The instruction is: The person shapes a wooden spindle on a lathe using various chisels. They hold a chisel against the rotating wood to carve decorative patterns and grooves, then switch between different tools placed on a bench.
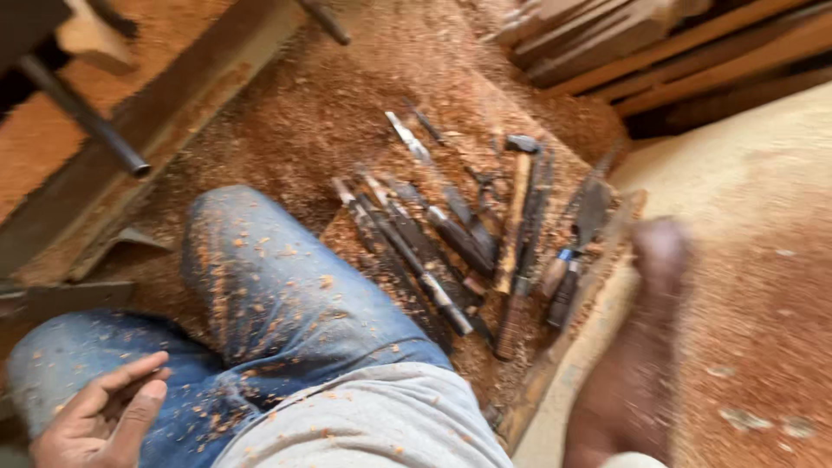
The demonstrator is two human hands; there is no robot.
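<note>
My left hand (108,416) rests open on my thigh at the lower left, fingers apart and holding nothing. My jeans (269,295) are speckled with wood shavings. My right hand (660,250) is a blur at the right, stretched out beside the edge of a row of hand tools; its fingers cannot be made out. Several chisels (416,251) with dark handles lie side by side on the sawdust. Among them are a wooden-handled hammer (517,208) and a chisel with a blue ferrule (562,273), the tool closest to my right hand.
Sawdust (347,95) covers the floor. A wooden beam (173,104) and a metal pipe (82,113) cross the upper left. Stacked planks (659,43) lie at the upper right. A broad pale wooden surface (754,260) fills the right side.
</note>
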